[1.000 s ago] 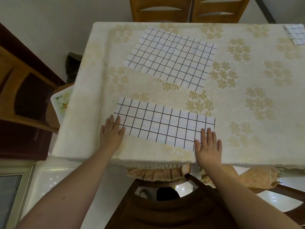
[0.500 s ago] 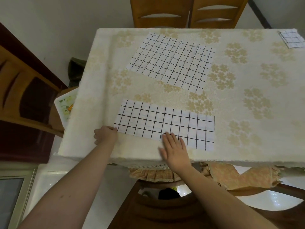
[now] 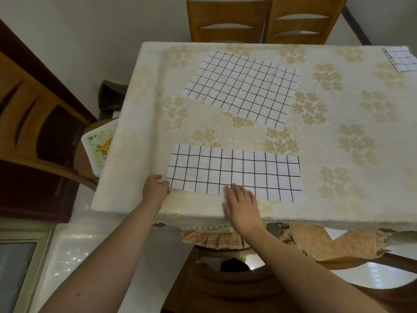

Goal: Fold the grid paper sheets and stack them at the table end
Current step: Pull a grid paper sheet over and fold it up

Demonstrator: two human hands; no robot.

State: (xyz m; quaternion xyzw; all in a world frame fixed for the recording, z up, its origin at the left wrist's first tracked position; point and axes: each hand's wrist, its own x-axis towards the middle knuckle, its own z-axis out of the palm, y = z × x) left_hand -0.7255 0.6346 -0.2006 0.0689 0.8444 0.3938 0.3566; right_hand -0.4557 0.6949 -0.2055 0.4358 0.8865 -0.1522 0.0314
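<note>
Floral-cloth table (image 3: 338,199) | folded grid sheet (image 3: 248,172) at near edge — left hand (image 3: 155,188) fingers pinching its corner | right hand (image 3: 242,204) flat, fingers straight, pressing | 1 open sheet (image 3: 243,86) beyond

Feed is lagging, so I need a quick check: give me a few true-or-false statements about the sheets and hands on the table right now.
1. The left hand pinches the near sheet at its left corner. True.
2. The right hand grips the far sheet. False: it lies flat on the near sheet's front edge.
3. The far sheet lies unfolded, untouched. True.
4. A small folded sheet sits at the table's far right corner. True.
5. The near sheet overlaps the far sheet. False: bare tablecloth separates them.
</note>
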